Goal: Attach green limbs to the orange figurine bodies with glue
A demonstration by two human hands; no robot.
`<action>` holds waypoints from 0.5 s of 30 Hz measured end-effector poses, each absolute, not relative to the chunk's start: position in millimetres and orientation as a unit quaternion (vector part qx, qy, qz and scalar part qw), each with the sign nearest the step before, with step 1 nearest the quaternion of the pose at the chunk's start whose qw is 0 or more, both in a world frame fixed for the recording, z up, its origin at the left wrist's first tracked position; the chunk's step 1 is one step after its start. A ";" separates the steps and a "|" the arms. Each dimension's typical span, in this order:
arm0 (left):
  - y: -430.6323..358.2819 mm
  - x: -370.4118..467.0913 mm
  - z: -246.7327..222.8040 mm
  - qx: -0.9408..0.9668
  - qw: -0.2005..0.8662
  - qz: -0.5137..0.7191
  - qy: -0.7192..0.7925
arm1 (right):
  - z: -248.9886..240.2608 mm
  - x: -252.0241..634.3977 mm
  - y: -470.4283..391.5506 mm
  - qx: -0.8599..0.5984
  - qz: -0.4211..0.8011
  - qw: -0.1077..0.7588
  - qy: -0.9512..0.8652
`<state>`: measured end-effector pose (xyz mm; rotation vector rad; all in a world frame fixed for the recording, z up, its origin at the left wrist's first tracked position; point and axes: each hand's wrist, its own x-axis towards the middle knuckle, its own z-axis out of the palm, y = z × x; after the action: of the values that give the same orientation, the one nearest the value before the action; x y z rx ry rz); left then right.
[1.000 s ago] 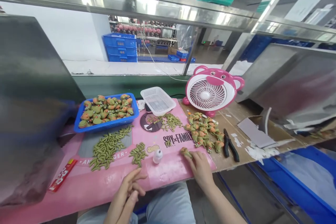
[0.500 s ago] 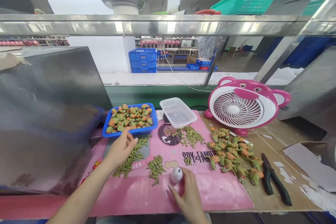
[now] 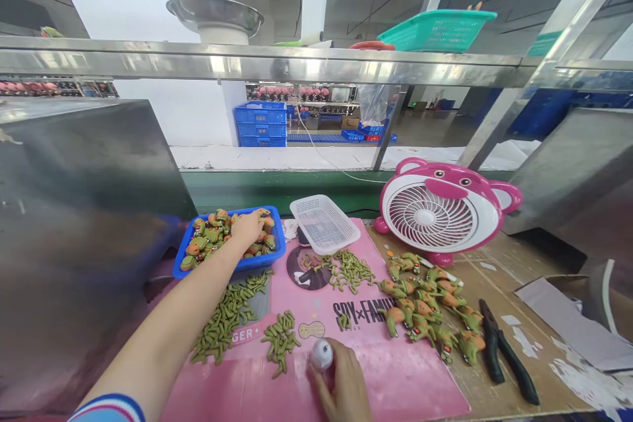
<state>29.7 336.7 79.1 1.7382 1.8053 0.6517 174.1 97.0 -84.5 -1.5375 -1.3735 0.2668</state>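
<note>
My left hand [image 3: 248, 229] reaches into the blue tray [image 3: 180, 252], among green and orange toy figures [image 3: 211, 235]; its fingertips are hidden between them. Low at the centre, my right hand [image 3: 343, 379] is closed round a small white bottle [image 3: 322, 354] on the pink mat [image 3: 395, 376]. Small green pieces lie in a large pile [image 3: 225, 320], a smaller pile [image 3: 281, 337] left of the bottle, and another pile [image 3: 352, 270] below the white basket [image 3: 325, 224]. More green and orange figures [image 3: 425, 306] are grouped to the right.
A pink bear-shaped fan [image 3: 425, 217] stands at the back right. Black-handled pliers [image 3: 504, 349] lie on the cardboard at right. A metal box [image 3: 89, 244] borders the left side. A metal shelf [image 3: 277, 66] crosses overhead, carrying a steel bowl [image 3: 215, 13] and a green basket [image 3: 438, 31].
My left hand has moved up and away from me, from the tray's front edge into the figures. My right hand has closed in on the white bottle. The view has shifted.
</note>
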 end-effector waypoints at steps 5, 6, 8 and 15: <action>308.9 13.1 81.0 0.572 0.400 0.376 0.609 | -82.3 175.6 93.6 -0.642 0.152 0.519 -0.543; 298.5 10.6 80.9 0.550 0.424 0.408 0.592 | -81.1 176.0 92.7 -0.640 0.161 0.519 -0.543; 272.5 7.1 80.7 0.503 0.472 0.464 0.555 | -78.3 176.8 91.1 -0.633 0.175 0.521 -0.544; 148.1 0.6 53.9 0.371 0.629 0.496 0.469 | -71.0 175.5 85.7 -0.629 0.203 0.558 -0.502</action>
<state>0.6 148.1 53.9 0.8501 1.0754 1.1364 175.5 85.7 -71.0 -1.4825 -1.1832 0.4797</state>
